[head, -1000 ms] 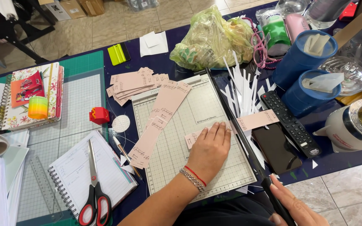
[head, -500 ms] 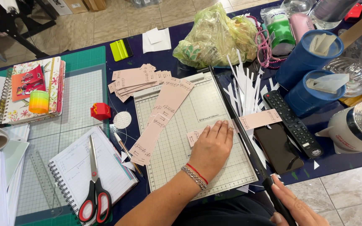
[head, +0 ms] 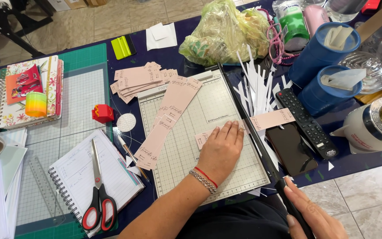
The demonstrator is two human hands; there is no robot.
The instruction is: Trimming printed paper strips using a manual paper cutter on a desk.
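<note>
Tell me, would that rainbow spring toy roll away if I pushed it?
Probably not: the rainbow spring toy stands on its flat end on the flowered notebook. It looks like light plastic, so it would likely slide or tip, and its stacked coils would probably wobble.

Left hand (head: 221,150) flat, right hand (head: 308,212) clenched

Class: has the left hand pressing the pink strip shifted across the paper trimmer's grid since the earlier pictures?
No. The left hand lies flat on the pink strip, at the same place beside the cutter arm of the paper trimmer.
</note>
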